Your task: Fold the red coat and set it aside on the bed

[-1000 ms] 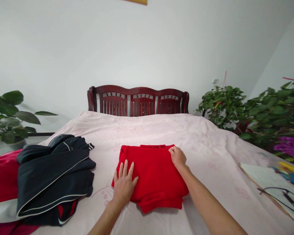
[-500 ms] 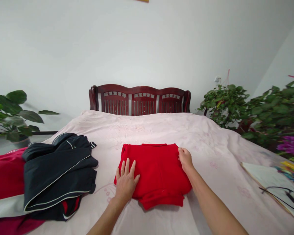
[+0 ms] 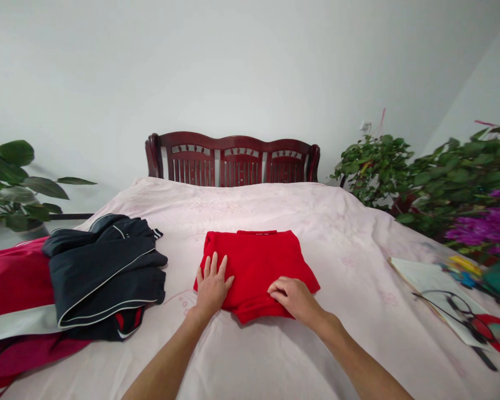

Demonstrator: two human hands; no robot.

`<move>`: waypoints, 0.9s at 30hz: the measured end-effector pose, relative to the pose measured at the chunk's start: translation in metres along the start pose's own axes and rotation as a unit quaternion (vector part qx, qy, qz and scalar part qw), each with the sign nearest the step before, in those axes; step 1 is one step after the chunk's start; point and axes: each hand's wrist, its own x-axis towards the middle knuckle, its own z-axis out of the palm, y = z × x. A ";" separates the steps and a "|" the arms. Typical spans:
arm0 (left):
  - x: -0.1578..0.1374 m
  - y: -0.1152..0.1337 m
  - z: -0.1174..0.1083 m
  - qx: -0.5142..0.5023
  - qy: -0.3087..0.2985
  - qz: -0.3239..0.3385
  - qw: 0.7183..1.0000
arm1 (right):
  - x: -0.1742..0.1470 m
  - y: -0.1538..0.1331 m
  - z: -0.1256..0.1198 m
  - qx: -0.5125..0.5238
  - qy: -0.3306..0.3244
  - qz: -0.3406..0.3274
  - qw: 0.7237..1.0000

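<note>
A folded red sweater (image 3: 254,261) lies on the bed in front of me, with its narrow banded part toward me. Spread flat on its left side is my left hand (image 3: 211,283), fingers apart. My right hand (image 3: 294,297) is at the sweater's near right part. Its fingers are curled together against the cloth at the banded edge, and the thumb is mostly hidden.
Dark navy clothes with white piping (image 3: 112,272) are heaped at the left over a crimson garment (image 3: 16,278). Black-framed glasses (image 3: 445,303) rest on a paper pad (image 3: 425,283) at right. Plants (image 3: 370,166) flank the bed, before a wooden headboard (image 3: 237,158).
My right hand has left the sweater's far right edge and come toward me to its near banded edge. My left hand stays flat on the left side. The view has tilted slightly.
</note>
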 end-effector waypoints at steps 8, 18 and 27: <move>0.001 0.000 -0.003 -0.001 -0.015 -0.001 1.000 | 0.008 -0.004 -0.003 -0.174 -0.092 -0.071 0.978; 0.000 0.002 -0.006 -0.013 -0.010 -0.003 1.000 | 0.015 -0.002 0.003 -0.304 -0.168 -0.178 0.921; 0.001 0.000 -0.002 -0.015 -0.003 -0.001 1.000 | -0.015 0.033 -0.022 -0.099 0.085 -0.009 0.991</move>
